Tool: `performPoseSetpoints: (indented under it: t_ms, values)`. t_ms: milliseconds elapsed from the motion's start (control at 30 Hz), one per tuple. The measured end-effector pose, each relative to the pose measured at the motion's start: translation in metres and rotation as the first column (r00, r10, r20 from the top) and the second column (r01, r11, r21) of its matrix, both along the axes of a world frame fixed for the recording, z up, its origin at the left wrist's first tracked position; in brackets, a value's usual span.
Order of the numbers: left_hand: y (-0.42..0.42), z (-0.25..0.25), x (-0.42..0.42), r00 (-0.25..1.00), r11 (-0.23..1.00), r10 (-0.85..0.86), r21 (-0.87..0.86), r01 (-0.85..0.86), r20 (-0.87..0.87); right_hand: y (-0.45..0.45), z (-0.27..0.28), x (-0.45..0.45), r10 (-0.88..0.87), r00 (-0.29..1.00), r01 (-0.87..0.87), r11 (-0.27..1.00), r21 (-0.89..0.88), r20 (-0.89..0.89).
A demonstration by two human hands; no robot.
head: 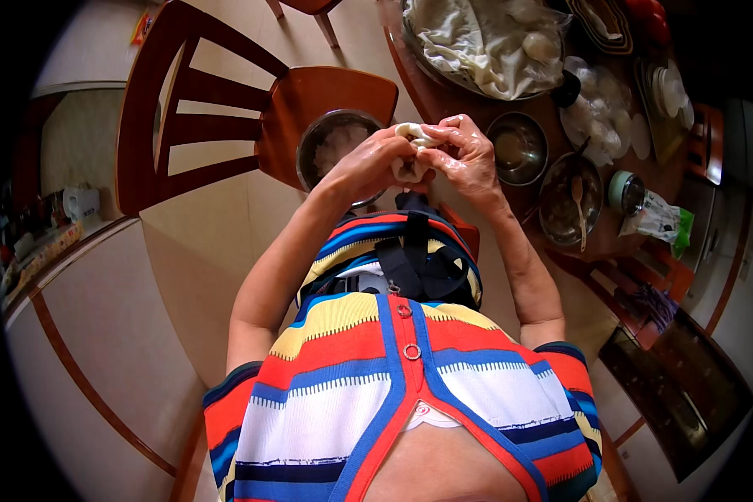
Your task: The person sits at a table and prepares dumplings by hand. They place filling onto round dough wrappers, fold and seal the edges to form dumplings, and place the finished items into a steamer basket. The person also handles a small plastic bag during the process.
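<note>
Both my hands meet above my lap around a piece of pale dough (412, 168) with a darker filling showing in its hollow. My left hand (379, 157) cups the dough from the left. My right hand (463, 150) pinches its upper edge between thumb and fingers; the skin looks wet. Below and left of them, a steel bowl (304, 147) with whitish pieces in it rests on the seat of a wooden chair (326, 94), partly hidden by my left hand and forearm. To the right, a steel bowl (518, 149) with some liquid stands on the wooden table (414, 81).
The table also holds a large round tray with white cloth (477, 47), bagged white items (596, 106), a metal bowl (558, 219) with a wooden spoon (578, 201), a green-rimmed jar (626, 192) and a green-and-white packet (659, 219). A wooden chair (671, 276) stands at the table's lower right.
</note>
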State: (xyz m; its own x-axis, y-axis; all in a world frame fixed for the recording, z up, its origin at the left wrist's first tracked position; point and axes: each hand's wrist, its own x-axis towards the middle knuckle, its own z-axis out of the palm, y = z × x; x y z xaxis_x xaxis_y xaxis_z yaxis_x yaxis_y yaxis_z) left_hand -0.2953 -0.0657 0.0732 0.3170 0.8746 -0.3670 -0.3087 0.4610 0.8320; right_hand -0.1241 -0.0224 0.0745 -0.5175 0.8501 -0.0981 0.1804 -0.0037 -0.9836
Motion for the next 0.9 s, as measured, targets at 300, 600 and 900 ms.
performPoseSetpoints:
  t_ms: [300,600,900]
  values:
    - [0.013,-0.034,0.006,0.969,0.978,0.207,-0.064,-0.2,0.136,0.001,0.014,-0.001,0.115,0.962,-0.237,0.804,0.545,0.249]
    - [0.016,-0.009,0.001,0.75,0.917,0.275,-0.397,-0.017,0.602,0.004,0.007,0.002,0.008,0.961,-0.193,0.736,0.649,0.276]
    - [0.018,-0.005,0.002,0.826,0.964,0.176,-0.263,-0.035,0.535,0.001,0.0,0.004,-0.033,0.962,-0.188,0.646,0.74,0.273]
